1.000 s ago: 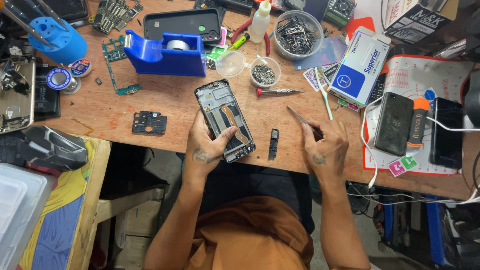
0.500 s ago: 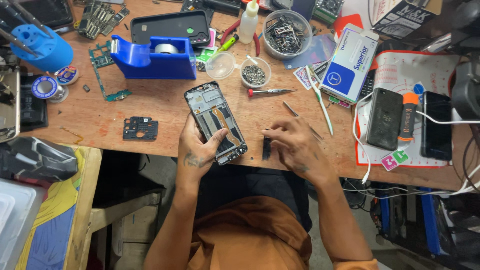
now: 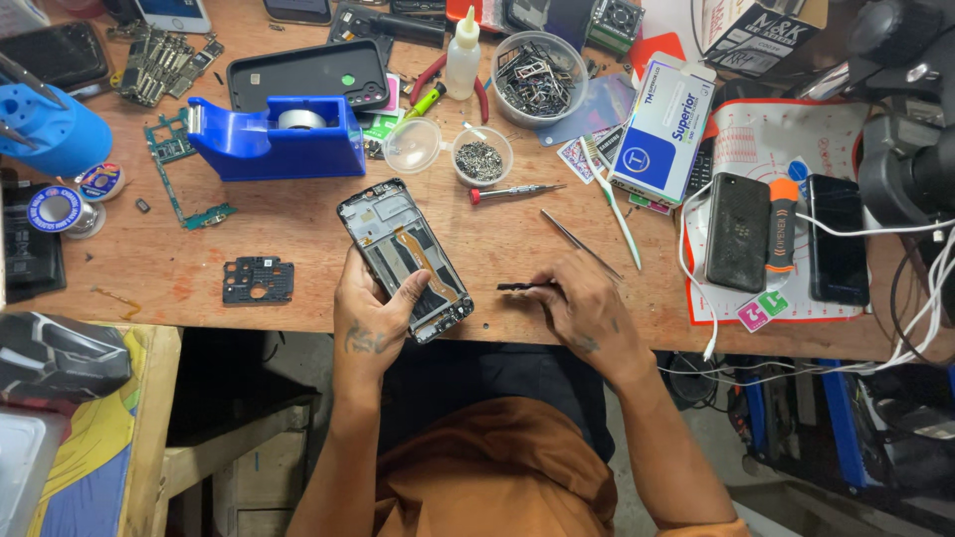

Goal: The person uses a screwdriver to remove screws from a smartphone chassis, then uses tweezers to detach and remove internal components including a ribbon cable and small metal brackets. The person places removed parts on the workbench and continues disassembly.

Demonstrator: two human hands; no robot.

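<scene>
Scuffed reddish wooden worktop (image 3: 298, 239), cluttered. Blue plastic tape dispenser (image 3: 274, 139) up and left of the opened phone frame (image 3: 406, 259). Phone frame near the worktop's front edge, tilted, back off, orange flex ribbon and bare dark metal innards exposed: stripped well down, judged mid-disassembly, innards yet to come out. Left hand (image 3: 370, 316) curled around the frame's lower end, thumb across it. Right hand (image 3: 587, 308) right of the frame, fingers pinched shut on a small flat black strip (image 3: 519, 287). Slim red-handled screwdriver (image 3: 512, 191) and thin tweezers (image 3: 580, 243) lying unused, up and right of the frame
</scene>
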